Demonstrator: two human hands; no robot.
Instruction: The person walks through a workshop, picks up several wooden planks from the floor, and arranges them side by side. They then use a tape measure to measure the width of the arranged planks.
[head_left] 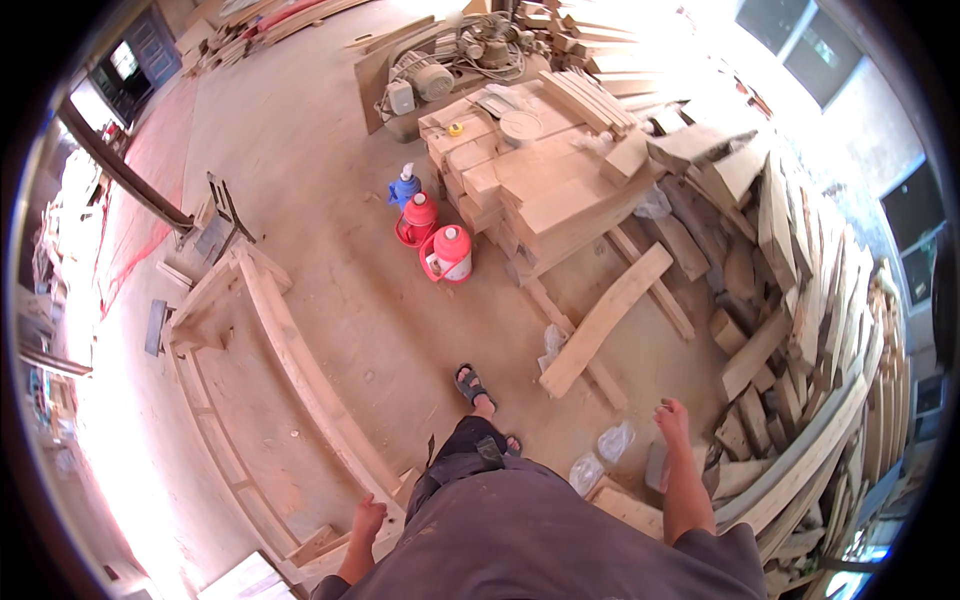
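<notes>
Both my arms hang away from my body as I stand on the dusty floor. Beside the long wooden frame (pixel 300 350) on the left is my left hand (pixel 369 516), its fingers loosely bent and nothing seen in them. Out to the right, my right hand (pixel 673 420) has its fingers a little apart and holds nothing. Nearest to it are clear plastic bags (pixel 616 440) on the floor and the heap of rough timber (pixel 745 365). A curved plank (pixel 607 320) lies ahead of that hand, across two narrower wooden strips.
Two red flasks (pixel 452 252) and a blue bottle (pixel 404 188) stand ahead on the floor. Behind them rises a stack of squared beams (pixel 560 190). Farther back sits a motor (pixel 430 80) with cables. A dark metal post (pixel 125 165) slants at the left.
</notes>
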